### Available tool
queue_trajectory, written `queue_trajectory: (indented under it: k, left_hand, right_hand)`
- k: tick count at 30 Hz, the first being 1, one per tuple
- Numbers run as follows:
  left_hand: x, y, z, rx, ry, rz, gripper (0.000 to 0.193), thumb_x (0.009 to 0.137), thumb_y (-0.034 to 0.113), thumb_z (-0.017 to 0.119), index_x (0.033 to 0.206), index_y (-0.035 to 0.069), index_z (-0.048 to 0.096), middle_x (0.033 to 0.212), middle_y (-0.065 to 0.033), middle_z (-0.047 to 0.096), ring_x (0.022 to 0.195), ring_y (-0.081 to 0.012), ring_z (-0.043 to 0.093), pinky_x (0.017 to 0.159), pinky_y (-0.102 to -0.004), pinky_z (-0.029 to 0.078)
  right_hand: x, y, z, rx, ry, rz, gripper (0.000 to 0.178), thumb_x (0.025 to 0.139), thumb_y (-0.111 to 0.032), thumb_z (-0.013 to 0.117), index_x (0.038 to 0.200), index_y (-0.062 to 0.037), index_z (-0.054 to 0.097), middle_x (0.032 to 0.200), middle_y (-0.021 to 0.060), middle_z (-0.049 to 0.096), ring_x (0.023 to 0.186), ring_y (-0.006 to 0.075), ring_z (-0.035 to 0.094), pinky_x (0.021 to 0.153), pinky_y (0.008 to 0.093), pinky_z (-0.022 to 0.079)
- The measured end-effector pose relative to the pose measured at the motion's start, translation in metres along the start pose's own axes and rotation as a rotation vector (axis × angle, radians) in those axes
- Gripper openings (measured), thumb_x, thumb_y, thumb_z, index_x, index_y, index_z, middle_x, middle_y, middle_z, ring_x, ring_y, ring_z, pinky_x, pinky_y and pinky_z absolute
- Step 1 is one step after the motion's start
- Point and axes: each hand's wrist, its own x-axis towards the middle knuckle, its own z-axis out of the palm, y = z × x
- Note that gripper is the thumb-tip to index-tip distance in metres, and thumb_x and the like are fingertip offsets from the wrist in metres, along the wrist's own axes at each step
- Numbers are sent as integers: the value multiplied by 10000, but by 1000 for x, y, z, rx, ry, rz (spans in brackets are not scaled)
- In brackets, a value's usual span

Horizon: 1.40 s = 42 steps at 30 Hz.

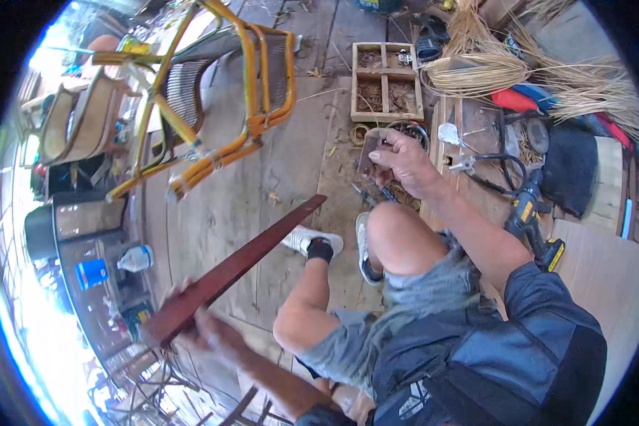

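A long, dark red wooden strip [245, 263], wider at its near end, slants up across the left middle of the view. My left hand [216, 339], slightly blurred, is closed around its lower end. Between the fingers and thumb of my right hand [407, 162] is a small brown flat piece [368, 154], possibly sandpaper; its exact kind does not show. That hand is raised above my right knee, apart from the strip, close to a divided wooden box [355, 89].
A bamboo-framed chair [252, 92] stands at upper left. A bundle of straw-coloured strands [476, 74] lies at upper right. On the right are a yellow-and-black power tool [525, 206] and a pale board [603, 263]. A white bottle [135, 258] and blue-and-white can [92, 273] are at left.
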Motion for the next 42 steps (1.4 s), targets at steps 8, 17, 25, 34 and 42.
queue_trajectory:
  k: [8,17,25,34,42]
  left_hand:
    - [-84,41,10,-104,-144,-204,529,801,15,652,1270,-14,410,1205,-126,525,1118,-221,525,977,-365,419]
    - [-151,92,17,-67,-285,-337,509,798,-30,630,1258,20,417,1174,-76,515,1081,-144,523,900,-294,441]
    - [-164,87,-1,193,-364,-211,602,748,42,668,1287,18,402,1265,-173,456,1147,-273,506,934,-349,419]
    - [-226,119,-14,215,-589,-441,376,855,169,604,1186,11,523,937,-135,630,833,-238,619,768,-338,482]
    - [-231,103,-16,229,-411,-491,173,881,127,541,945,-18,610,741,-63,602,647,-129,558,595,-252,446]
  right_hand:
    - [-87,10,68,108,-360,73,207,899,-148,564,1067,-47,497,839,57,623,699,153,624,562,254,474]
    - [-168,-22,123,464,-581,160,126,920,-98,523,1033,-44,515,942,101,616,808,193,631,706,294,531]
    - [-175,-8,117,396,-590,37,128,919,-90,525,1028,-25,538,958,99,583,780,137,575,642,254,486]
    - [-227,0,73,-133,-528,232,110,877,-20,542,979,11,570,804,37,590,726,94,587,648,237,478]
    - [-214,5,72,-435,-687,101,90,871,-94,599,938,-34,607,826,42,594,771,96,571,697,269,458]
